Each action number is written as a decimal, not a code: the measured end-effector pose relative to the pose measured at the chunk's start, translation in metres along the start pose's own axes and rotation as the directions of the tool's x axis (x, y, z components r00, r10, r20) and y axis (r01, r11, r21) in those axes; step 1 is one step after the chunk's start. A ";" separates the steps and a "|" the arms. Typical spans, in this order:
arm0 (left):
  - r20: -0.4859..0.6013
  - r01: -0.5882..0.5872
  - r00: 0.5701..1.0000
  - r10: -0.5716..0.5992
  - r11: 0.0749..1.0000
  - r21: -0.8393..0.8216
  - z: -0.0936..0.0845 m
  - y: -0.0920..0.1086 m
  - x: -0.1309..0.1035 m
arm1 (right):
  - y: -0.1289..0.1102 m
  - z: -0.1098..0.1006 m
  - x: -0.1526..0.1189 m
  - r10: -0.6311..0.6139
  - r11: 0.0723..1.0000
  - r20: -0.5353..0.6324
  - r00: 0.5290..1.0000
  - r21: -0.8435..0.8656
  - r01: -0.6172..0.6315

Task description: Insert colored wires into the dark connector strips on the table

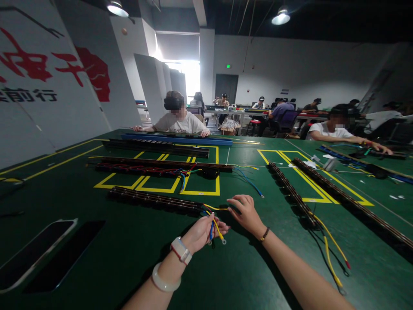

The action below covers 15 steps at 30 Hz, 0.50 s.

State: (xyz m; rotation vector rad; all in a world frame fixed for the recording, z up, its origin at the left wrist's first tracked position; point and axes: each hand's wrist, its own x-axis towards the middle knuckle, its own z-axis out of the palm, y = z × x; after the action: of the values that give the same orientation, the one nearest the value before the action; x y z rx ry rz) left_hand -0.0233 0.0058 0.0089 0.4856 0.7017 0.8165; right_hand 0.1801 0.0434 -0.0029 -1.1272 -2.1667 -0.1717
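A long black strip with metal-lined slots (155, 200) lies across the green table in front of me. Coloured wires come out of its right end. My left hand (204, 232), palm turned up, has its fingers closed round a bundle of wires (217, 224); yellow and blue ones show, with ring terminals hanging below the fingers. To the right, my right hand (248, 214) is curled, its fingertips at the far end of a single yellow wire (217, 208) from the same strip. The wire's tip is hidden by those fingers.
Another strip with red and blue wires (138, 167) lies farther back. Two more strips (292, 193) (351, 200) lie at right, one trailing yellow wires (329, 245). Two phone-like dark slabs (35, 249) (69, 254) are at left. Across the table sits a person (180, 122); another person (332, 129) works at right.
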 end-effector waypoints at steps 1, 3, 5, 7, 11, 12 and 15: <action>0.010 -0.001 1.000 0.001 1.000 0.003 0.000 0.000 0.000 | -0.006 -0.005 -0.002 -0.084 0.996 0.022 0.996 0.012 0.084; 0.002 -0.009 1.000 0.009 1.000 0.016 0.000 0.000 0.001 | -0.019 -0.013 -0.005 -0.271 0.962 0.097 0.958 0.050 0.267; -0.025 -0.029 0.999 0.030 0.999 0.039 0.000 0.000 0.001 | -0.029 -0.018 -0.006 -0.424 0.906 0.180 0.888 0.108 0.410; -0.048 -0.048 0.998 0.051 0.997 0.060 0.000 0.000 0.001 | -0.035 -0.020 -0.005 -0.508 0.861 0.245 0.826 0.152 0.485; -0.037 -0.061 0.997 0.064 0.996 0.067 -0.002 -0.002 0.003 | -0.036 -0.015 -0.002 -0.583 0.812 0.268 0.767 0.166 0.560; -0.030 -0.062 0.997 0.064 0.996 0.062 -0.002 -0.002 0.004 | -0.035 -0.013 -0.002 -0.598 0.802 0.245 0.764 0.156 0.577; 0.007 -0.046 0.999 0.046 0.998 0.039 -0.003 -0.002 0.005 | -0.029 -0.009 -0.003 -0.580 0.815 0.159 0.799 0.120 0.567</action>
State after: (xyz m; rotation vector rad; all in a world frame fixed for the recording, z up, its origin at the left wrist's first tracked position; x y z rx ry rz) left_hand -0.0223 0.0092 0.0035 0.5407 0.7044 0.8454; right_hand 0.1637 0.0197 0.0069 -0.4207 -2.6141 -0.2651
